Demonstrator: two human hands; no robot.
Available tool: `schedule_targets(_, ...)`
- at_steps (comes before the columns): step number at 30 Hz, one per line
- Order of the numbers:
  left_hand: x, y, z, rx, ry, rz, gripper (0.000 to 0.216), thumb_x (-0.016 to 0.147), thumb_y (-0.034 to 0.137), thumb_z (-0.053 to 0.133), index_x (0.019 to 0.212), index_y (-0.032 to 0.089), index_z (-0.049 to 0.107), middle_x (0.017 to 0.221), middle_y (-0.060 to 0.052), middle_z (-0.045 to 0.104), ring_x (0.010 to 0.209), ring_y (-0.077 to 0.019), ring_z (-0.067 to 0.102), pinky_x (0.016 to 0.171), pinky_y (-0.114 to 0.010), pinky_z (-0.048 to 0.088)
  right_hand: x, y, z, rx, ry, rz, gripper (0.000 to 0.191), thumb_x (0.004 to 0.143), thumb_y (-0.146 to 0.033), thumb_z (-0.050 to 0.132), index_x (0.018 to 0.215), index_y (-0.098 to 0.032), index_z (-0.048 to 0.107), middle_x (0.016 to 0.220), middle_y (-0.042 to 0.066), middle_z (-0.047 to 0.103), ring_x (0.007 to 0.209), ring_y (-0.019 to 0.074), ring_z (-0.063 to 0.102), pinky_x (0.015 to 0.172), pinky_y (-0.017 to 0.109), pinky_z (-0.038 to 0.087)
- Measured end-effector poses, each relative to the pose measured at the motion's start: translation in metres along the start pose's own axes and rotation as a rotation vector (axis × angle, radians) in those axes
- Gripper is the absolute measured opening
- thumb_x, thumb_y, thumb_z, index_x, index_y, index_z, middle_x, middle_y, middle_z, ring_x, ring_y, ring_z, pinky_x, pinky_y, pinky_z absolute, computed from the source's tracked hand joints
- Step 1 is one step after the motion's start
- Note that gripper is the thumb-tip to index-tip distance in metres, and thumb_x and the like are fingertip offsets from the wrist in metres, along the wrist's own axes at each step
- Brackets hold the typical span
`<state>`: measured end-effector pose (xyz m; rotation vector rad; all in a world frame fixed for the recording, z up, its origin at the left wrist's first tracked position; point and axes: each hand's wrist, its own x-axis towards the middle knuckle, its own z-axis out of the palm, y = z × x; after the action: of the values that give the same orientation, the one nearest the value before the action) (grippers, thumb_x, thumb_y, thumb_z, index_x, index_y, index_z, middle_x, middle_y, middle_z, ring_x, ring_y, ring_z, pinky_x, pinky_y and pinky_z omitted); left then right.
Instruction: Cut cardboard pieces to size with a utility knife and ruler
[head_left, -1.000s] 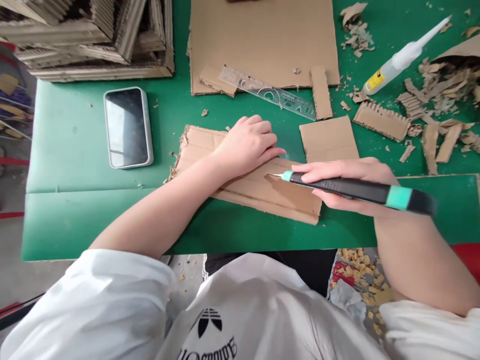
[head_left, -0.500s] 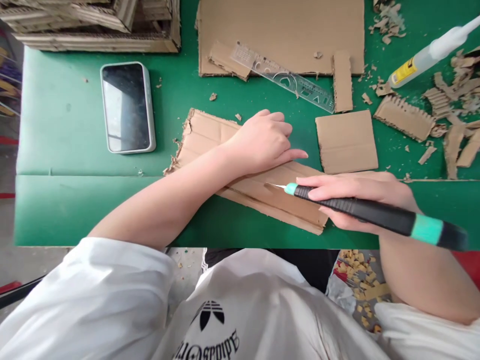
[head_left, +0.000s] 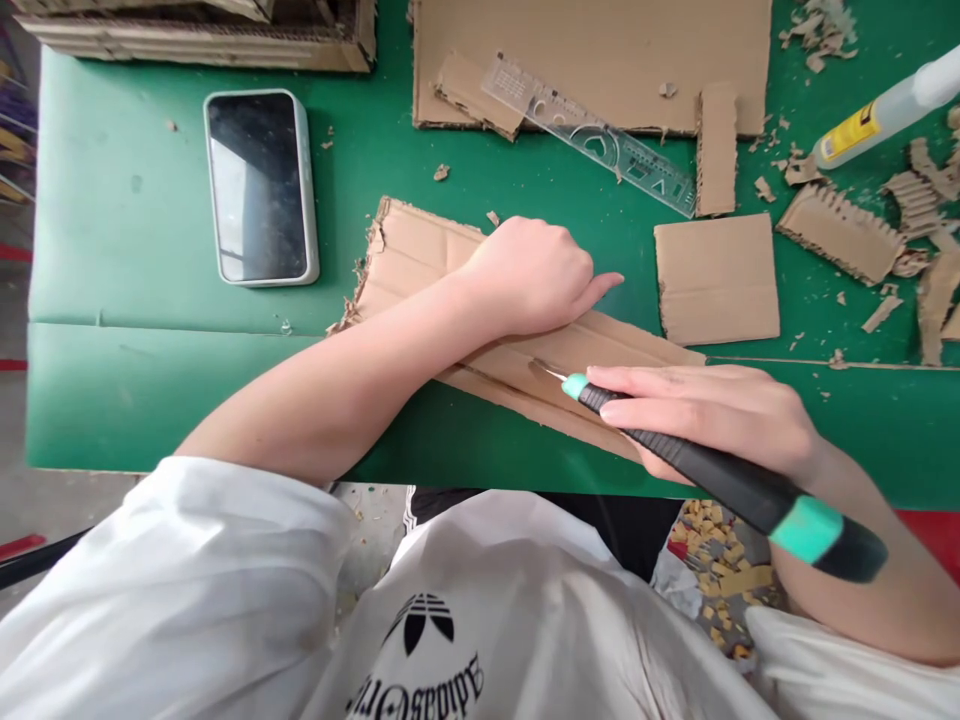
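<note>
A long creased piece of cardboard (head_left: pixel 420 250) lies slantwise near the table's front edge, its left end ragged. My left hand (head_left: pixel 536 275) rests on it in a loose fist at the far edge, thumb pointing right; the curled fingertips are hidden. In my right hand (head_left: pixel 705 410) is a craft knife (head_left: pixel 712 480) with a black and teal handle. Its thin blade points left, with the tip at the cardboard's surface by a short dark mark. The right end of the cardboard is partly covered by my right hand.
Beyond my hands lie a clear ruler (head_left: pixel 600 140), a large cardboard sheet (head_left: pixel 600 50), a square cardboard piece (head_left: pixel 718 280) and a narrow strip (head_left: pixel 717 150). A phone (head_left: pixel 259 190) is at left. Cardboard scraps (head_left: pixel 840 235) and a glue bottle (head_left: pixel 862 130) are at right.
The knife's handle end has swung down toward me and left, and my right hand has shifted with it. My left hand stays on the cardboard. The view has shifted slightly.
</note>
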<state>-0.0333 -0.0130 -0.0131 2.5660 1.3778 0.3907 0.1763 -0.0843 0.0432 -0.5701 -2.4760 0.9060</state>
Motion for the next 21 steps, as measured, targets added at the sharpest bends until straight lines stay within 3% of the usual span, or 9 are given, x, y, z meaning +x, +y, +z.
schedule_targets(7,0.0,0.0,-0.001,-0.031,0.001,0.0,0.061,0.092,0.051,0.033,0.053,0.014,0.062,0.05,-0.006,0.051,0.066,-0.0227,0.059,0.064,-0.035,0.038,0.003,-0.006,-0.011,-0.065,-0.091,0.043,0.035,0.085,-0.015,0.055,0.118,-0.024,0.059,0.13,0.001,0.058,0.114,0.0186,0.059,0.097,0.03,0.051)
schedule_targets(15,-0.002,-0.001,0.001,-0.042,-0.02,0.002,0.06,0.093,0.051,0.03,0.062,0.015,0.067,0.06,-0.008,0.058,0.077,-0.0263,0.061,0.069,-0.039,0.038,-0.003,-0.002,-0.005,0.008,0.027,0.095,0.036,0.082,-0.017,0.059,0.117,-0.027,0.06,0.124,0.001,0.063,0.107,0.0183,0.063,0.09,0.027,0.054)
schedule_targets(21,-0.003,-0.001,0.0,-0.021,-0.022,0.009,0.061,0.093,0.05,0.03,0.059,0.015,0.066,0.056,-0.007,0.056,0.072,-0.025,0.061,0.066,-0.038,0.038,-0.007,-0.004,-0.016,-0.011,-0.092,0.131,0.039,0.08,-0.016,0.062,0.118,-0.027,0.06,0.129,0.002,0.059,0.108,0.0199,0.063,0.089,0.028,0.055)
